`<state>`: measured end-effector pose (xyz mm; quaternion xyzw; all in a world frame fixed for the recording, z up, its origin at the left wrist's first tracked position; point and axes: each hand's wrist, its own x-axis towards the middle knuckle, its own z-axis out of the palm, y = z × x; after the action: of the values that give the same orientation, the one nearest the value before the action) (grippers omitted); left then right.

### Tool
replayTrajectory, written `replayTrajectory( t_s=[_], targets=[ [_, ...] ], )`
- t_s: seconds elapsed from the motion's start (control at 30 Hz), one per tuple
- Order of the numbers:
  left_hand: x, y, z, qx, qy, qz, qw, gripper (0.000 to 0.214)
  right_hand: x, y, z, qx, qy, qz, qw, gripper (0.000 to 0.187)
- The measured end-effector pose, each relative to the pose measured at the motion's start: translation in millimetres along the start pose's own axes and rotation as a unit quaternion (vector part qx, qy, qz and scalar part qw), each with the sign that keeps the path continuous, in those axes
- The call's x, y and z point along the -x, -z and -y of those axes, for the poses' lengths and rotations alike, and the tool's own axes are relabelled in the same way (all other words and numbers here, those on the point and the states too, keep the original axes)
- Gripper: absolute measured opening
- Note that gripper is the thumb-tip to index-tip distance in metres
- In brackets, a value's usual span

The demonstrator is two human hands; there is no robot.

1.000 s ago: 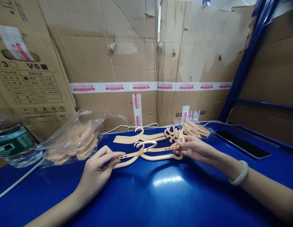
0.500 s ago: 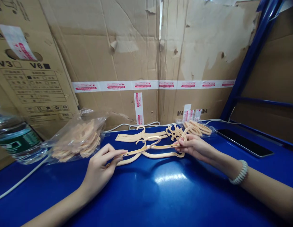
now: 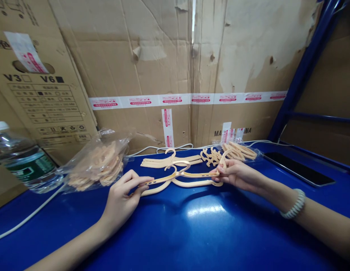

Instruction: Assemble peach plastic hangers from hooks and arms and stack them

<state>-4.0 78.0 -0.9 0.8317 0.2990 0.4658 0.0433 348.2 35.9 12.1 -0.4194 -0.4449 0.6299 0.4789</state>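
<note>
A cream plastic hanger is stretched between both hands just above the blue table. My left hand pinches its left arm end with thumb and fingers closed. My right hand grips its right end, fingers closed; a white bead bracelet sits on that wrist. Under it lies another hanger on the table, and behind it a flat pile of finished hangers.
A clear bag of hanger parts lies at the left, with a water bottle beyond it and a white cable. More parts in plastic and a dark phone lie at the right. Cardboard boxes wall the back.
The view has drifted slightly left and up. Both hands keep hold of the hanger ends; the hanger sits a little higher and more level.
</note>
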Motion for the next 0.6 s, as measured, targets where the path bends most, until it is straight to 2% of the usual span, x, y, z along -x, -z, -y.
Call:
replayTrajectory(
  t_s=[0.4, 0.5, 0.6],
  targets=[
    [-1.1, 0.7, -4.0, -0.016, -0.020, 0.015, 1.000, 0.023, 2.8, -8.1, -2.4, 0.044, 0.090, -0.093, 0.991, 0.042],
    [-3.6, 2.6, -5.4, -0.028, -0.022, 0.048, 0.998, 0.022, 2.0, -7.0, -1.5, 0.045, 0.122, -0.117, 0.985, 0.041],
    [-9.2, 8.8, -5.1, -0.043, -0.031, 0.107, 0.993, 0.023, 2.5, -8.3, 2.3, 0.026, 0.146, -0.110, 0.983, 0.034]
  ],
)
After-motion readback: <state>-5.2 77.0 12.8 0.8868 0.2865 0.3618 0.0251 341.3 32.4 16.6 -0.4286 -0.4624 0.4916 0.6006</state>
